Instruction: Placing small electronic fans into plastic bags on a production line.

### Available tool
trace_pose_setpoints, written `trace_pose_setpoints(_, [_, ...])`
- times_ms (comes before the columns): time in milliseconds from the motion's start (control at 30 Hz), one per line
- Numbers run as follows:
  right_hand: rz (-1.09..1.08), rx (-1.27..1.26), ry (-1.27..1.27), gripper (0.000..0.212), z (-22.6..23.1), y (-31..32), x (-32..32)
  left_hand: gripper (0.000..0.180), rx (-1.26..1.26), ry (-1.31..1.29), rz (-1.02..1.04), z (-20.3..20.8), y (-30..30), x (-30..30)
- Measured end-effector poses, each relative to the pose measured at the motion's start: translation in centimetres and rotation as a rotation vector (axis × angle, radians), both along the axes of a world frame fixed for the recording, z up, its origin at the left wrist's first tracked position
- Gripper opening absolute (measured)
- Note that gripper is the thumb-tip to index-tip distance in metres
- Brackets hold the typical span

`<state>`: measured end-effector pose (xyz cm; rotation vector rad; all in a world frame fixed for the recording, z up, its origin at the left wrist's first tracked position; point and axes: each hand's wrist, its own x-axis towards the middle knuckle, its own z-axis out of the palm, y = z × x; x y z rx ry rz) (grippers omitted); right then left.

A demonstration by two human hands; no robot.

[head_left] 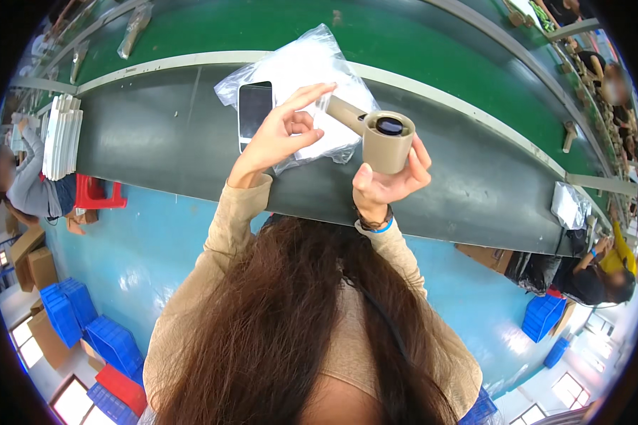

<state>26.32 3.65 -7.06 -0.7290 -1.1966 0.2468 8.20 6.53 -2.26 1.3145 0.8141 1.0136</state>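
My right hand [393, 177] is closed around the lower side of the round head of a beige hair dryer [384, 152], whose open end with a black centre faces up. Its handle points up and left toward my left hand [283, 131]. The left hand's index finger stretches to the handle's end, where something clear shows; its thumb stands apart and the other fingers are bent. Whether the finger touches the handle is hard to tell. Beneath both hands lies a clear plastic bag [312, 57] with white inside. A white-edged phone with a dark screen [255, 110] lies by my left hand.
A dark workbench [149, 127] runs across in front of me, with a green belt [241, 28] beyond its pale rail. White boxes [62, 138] stand at the left, near a red stool [103, 193] and a seated person. Other people work at the right. Blue crates [113, 343] stand on the floor.
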Motion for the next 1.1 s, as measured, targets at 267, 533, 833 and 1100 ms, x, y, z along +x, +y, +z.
trace_pose_setpoints(267, [0.112,-0.540,0.283,0.046,2.4,1.6,7.3,0.055,0.033,0.101,0.332,-3.3,1.2,-1.7])
trace_pose_setpoints(533, [0.669,-0.878,0.331,0.046,1.6,2.6,6.1,0.045,0.289,0.677,0.663,-4.3,1.1,-0.2])
trace_pose_setpoints(833, [0.808,-0.735,-0.883,0.034,7.2,3.9,2.8,0.065,0.332,0.549,0.216,1.9,-0.6,1.6])
trace_pose_setpoints(1100, [0.662,-0.385,-0.863,0.046,8.0,3.2,5.9,0.066,0.341,0.595,0.199,1.1,-0.5,1.6])
